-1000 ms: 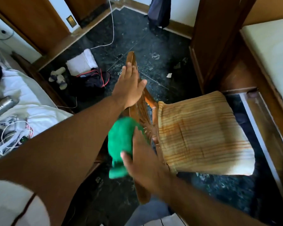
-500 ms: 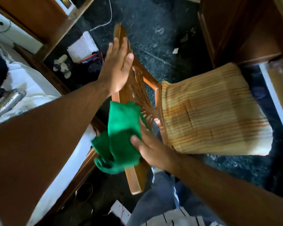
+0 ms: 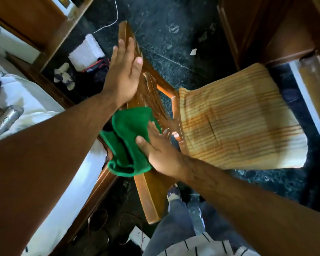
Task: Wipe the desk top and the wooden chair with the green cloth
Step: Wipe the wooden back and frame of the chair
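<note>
Left hand [image 3: 123, 76] flat, fingers [image 3: 125, 50] extended and together, palm pressed against top rail of wooden chair [image 3: 150, 193] backrest, gripping nothing. Right hand [image 3: 158, 152] flat too, fingers spread, pinning green cloth [image 3: 129, 137] against backrest's rear face; thumb on cloth, fingertips partly lost behind carved slats. Cloth bunched, lower edge hanging loose just below palm. Chair seen from above and behind, backrest edge running from upper centre to lower centre of view. Striped cushion [image 3: 235, 124] on seat, right of backrest, far corner near desk [image 3: 310, 74] at upper right; desk top cut off by frame edge, only corner and side panel visible, probably glass-covered but hard to tell. Tight room on left: bed frame [image 3: 100, 183] touching or just beside chair's lower rear leg, contact hidden under cloth and forearm. White bedding [image 3: 31, 106] with silver bottle [image 3: 6, 121] lying on it, bottle lettering unreadable. Open dark floor [image 3: 174, 39] beyond chair top, between chair and desk, scrap of paper [image 3: 193, 52] on it. Clutter at upper left: slippers [image 3: 64, 75], folded white cloth [image 3: 85, 50], dark bag [image 3: 94, 72], white cable [image 3: 111, 23]. Left forearm blocks most of lower left. Chair legs not visible. Jeans [image 3: 175, 224] and striped shirt hem at bottom edge, cut off.
</note>
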A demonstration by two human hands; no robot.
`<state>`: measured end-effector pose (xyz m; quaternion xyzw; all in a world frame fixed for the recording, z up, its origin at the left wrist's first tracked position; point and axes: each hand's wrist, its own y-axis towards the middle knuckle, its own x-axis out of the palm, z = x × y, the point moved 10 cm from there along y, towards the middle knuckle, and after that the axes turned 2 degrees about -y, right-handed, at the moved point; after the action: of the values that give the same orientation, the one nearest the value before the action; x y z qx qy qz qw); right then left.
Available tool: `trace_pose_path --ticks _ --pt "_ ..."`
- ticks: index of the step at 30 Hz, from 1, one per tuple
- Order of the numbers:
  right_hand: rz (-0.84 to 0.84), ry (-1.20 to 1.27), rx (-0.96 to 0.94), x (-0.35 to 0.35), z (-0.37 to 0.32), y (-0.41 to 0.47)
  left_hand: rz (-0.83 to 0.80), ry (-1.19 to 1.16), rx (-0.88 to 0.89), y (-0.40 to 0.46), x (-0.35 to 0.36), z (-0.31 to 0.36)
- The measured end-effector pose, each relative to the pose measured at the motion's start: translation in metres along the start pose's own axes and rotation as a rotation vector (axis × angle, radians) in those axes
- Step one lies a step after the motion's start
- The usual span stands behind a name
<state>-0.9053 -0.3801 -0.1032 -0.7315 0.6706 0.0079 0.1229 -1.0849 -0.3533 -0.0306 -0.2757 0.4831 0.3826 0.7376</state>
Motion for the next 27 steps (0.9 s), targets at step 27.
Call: trace_pose_path --ticks 27 --pt "0.317 -0.482 0.397 -0.016 -0.055 0.026 -0.198 0.083 0.478 0.127 -0.004 -0.019"
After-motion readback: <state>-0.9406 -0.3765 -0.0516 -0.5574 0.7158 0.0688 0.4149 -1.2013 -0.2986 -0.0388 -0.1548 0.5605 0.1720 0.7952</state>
